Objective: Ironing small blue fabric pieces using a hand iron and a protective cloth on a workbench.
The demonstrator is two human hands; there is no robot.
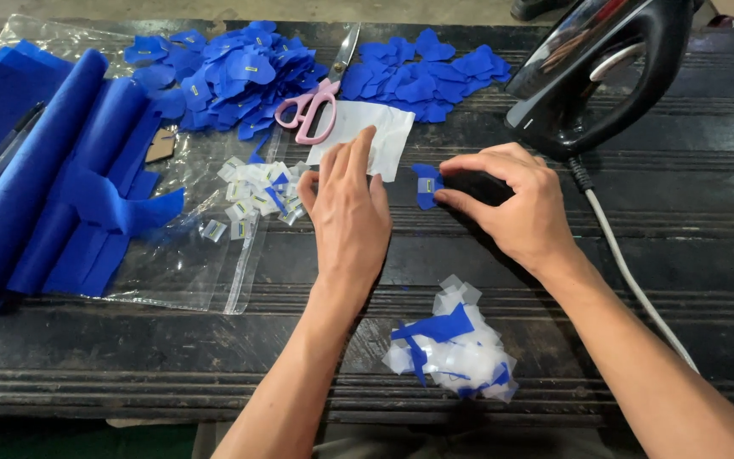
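Two bare hands are working at the middle of a dark, grooved workbench [690, 255], and nearest the body a heap of white and blue offcuts [454, 344] is lying loose, where a sweeping forearm could easily be scattering it. Beyond it, the left hand [346, 208] is resting flat and unclenched, its fingertips pressing the edge of a white paper sheet [365, 134] and gripping nothing. The right hand [511, 204] is pinching a small blue fabric piece [425, 185] between thumb and forefinger, holding it down on the bench just right of the paper. That piece is tiny, so it could be slipping or shifting crooked under the fingers. Left of the hands, small white labels [252, 191] are spilling over a clear plastic bag [189, 255], ready to slide off. Farther back, pink-handled scissors [316, 98] are lying between piles of cut blue pieces [231, 72]. A black iron [596, 68] is sitting just beyond the right hand, its cord [630, 272] trailing beside the wrist; a snagged cord could be dragging it, and if it is hot, the knuckles are dangerously near.
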